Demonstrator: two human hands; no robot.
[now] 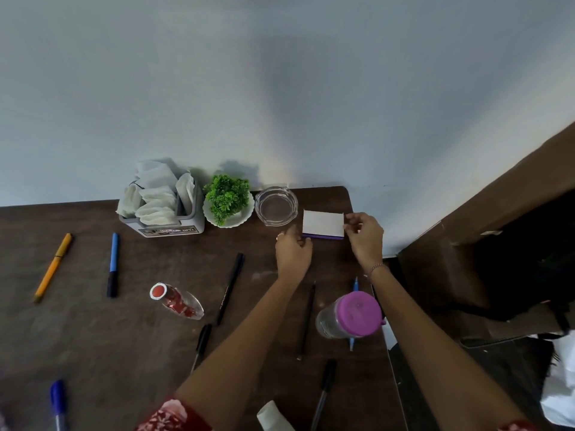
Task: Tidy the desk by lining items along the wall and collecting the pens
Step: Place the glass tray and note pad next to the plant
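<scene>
Head, notepad [323,224] between left hand [292,255], right hand [365,241]

1. Pad [323,226] (white, purple base) lies by the wall [280,88], just right of the ashtray [276,206].
2. Right hand [364,239] pinches its right edge; left hand [292,253] grips its near-left corner.
3. Pens [113,264] lie scattered across the desk [93,337].

The purple-lidded jar [351,315] hides most of a light blue pen [355,284]. The near edge cuts off a dark blue pen [58,402] and a white thing [273,418].
</scene>
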